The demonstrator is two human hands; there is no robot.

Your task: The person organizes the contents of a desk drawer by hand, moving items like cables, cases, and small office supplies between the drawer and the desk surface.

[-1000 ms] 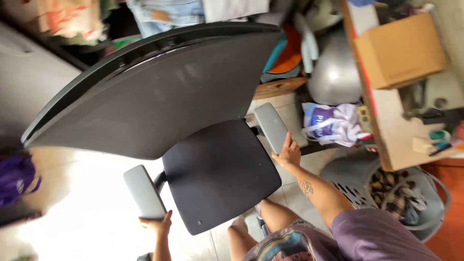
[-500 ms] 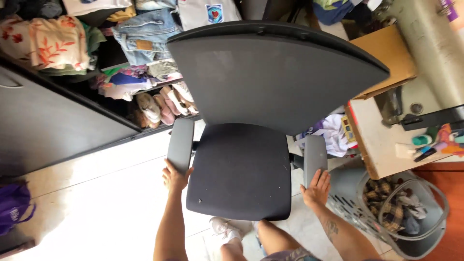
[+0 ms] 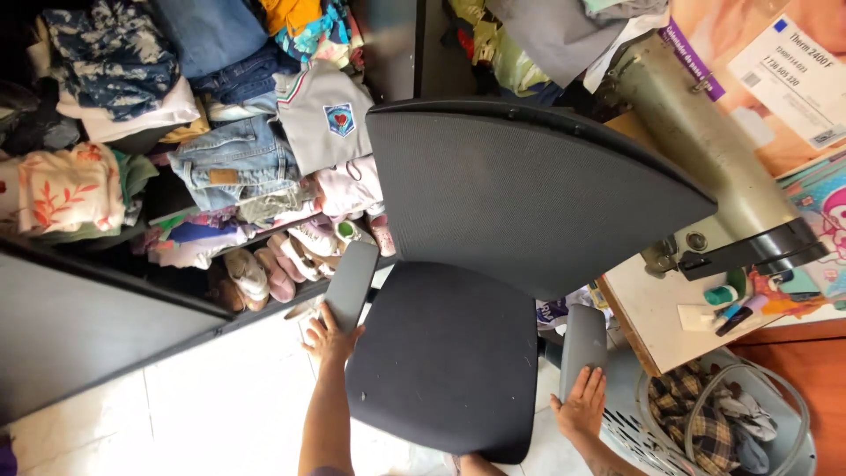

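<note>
A dark grey office chair stands in front of me, with a broad mesh backrest (image 3: 529,189) and a black seat (image 3: 445,357). My left hand (image 3: 333,338) grips the front end of the left grey armrest (image 3: 351,284). My right hand (image 3: 582,407) lies on the front end of the right grey armrest (image 3: 584,346), fingers spread over it. The chair faces me, its backrest toward the shelves.
Open shelves with folded clothes (image 3: 233,163) and shoes (image 3: 264,269) fill the back left. A sewing machine (image 3: 705,167) sits on a table (image 3: 652,317) at right. A grey laundry basket (image 3: 731,423) with checked cloth stands at lower right. A dark cabinet door (image 3: 79,326) is at left.
The chair has swung round from a tilted, left-turned position to squarely facing me and sits nearer the shelves. Both hands stayed on the armrests.
</note>
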